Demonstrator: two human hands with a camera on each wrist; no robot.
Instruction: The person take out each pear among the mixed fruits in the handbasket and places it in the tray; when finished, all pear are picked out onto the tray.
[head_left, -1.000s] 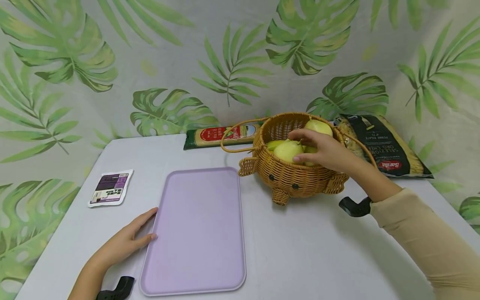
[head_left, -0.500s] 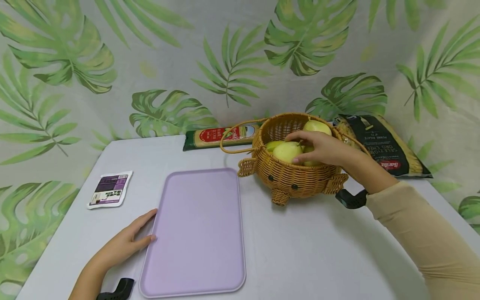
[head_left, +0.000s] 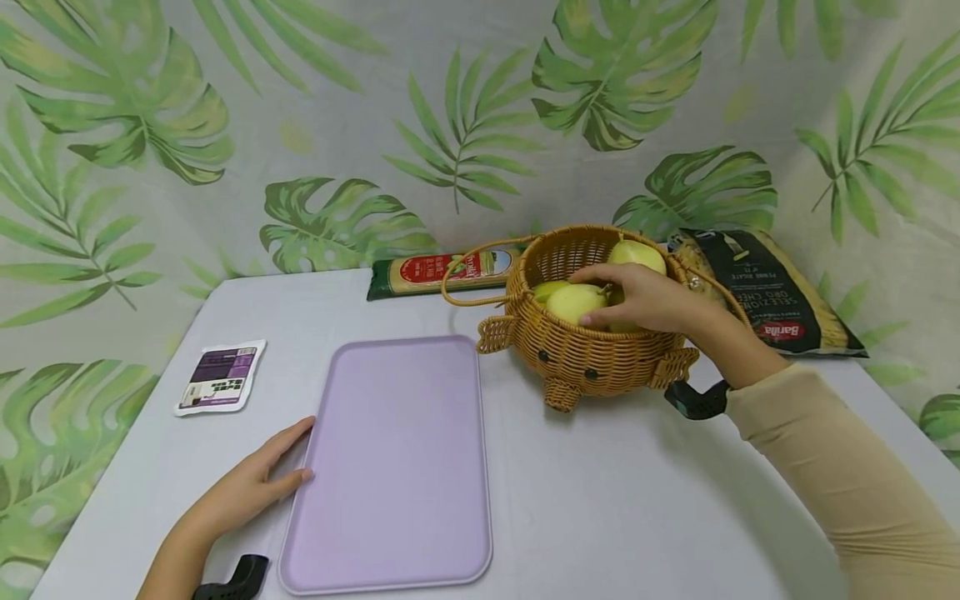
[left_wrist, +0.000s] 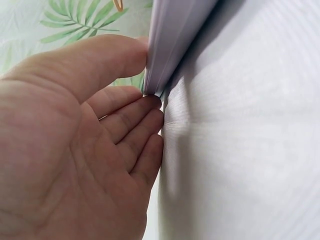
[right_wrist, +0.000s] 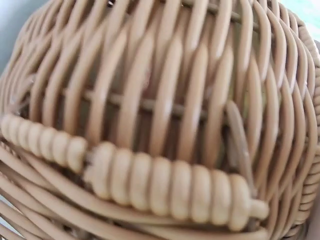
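My left hand (head_left: 247, 487) rests at the left edge of a light purple tray (head_left: 397, 467), fingers fairly straight. In the left wrist view, its thumb (left_wrist: 112, 62) and fingertips touch the tray's rim (left_wrist: 167, 47). My right hand (head_left: 645, 296) reaches into a wicker basket (head_left: 600, 358) with an animal face. Its thumb and fingers curve round a yellow-green pear (head_left: 570, 304) near the front rim. Another pear (head_left: 637, 254) sits at the back right, and more fruit is partly hidden. Only the basket's weave (right_wrist: 165, 100) fills the right wrist view.
A green and red spaghetti packet (head_left: 442, 272) lies behind the tray at the table's back. Right of the basket rests a black penne bag (head_left: 772, 287). A white and purple sachet (head_left: 221, 379) lies at left. The basket's handle (head_left: 465, 300) sticks out leftward.
My right hand has shifted slightly left, its thumb and fingers further over the pear. The left hand and the tray stay in place.
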